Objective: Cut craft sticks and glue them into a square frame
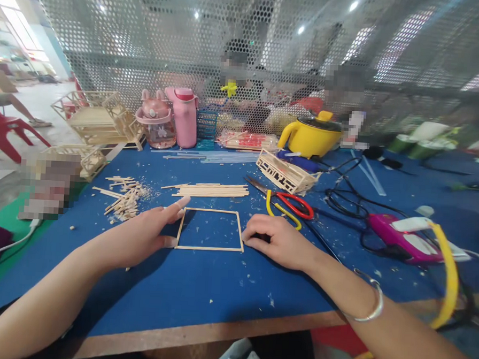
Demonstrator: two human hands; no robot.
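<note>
L hand (150,231) splayed, thumb & forefinger well apart, tips at L side of the stick frame (207,248), which lies flat on the blue desk (201,290) btwn both hands; R hand (278,240) half curled, tips at the frame's R side, can't tell if it's pinching. Loose sticks (210,190) just beyond L hand's fingertips, offcuts pile (126,203) to that hand's L, scissors (279,196) just beyond R hand

Pink btl (185,122), yel. pot (316,139) nr mesh (122,34); poss. grn cups (402,144), rt.
</note>
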